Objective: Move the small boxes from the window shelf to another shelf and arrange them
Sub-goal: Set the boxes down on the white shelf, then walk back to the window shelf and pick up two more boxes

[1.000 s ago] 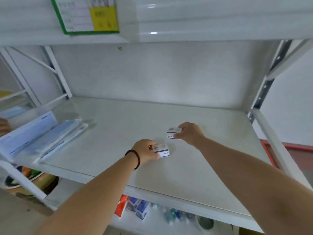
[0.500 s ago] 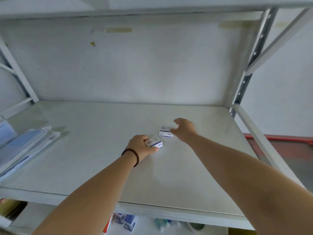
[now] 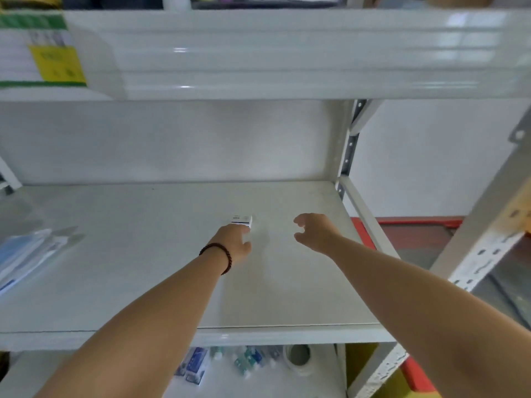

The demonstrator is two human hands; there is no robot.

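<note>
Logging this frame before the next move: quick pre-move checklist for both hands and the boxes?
1. Left hand on a box: ok, its fingers touch the small box on the shelf.
2. Right hand free: ok, open and holding nothing.
3. Second box: cannot tell, only one box shows; another may be hidden behind the left hand.
4. Box lies flat on the shelf: cannot tell, it is blurred and partly covered.
5. Room around the box: ok, bare shelf on both sides; the blue packets lie far left.
6. Box clear of the shelf edge: ok, it sits mid-shelf.
</note>
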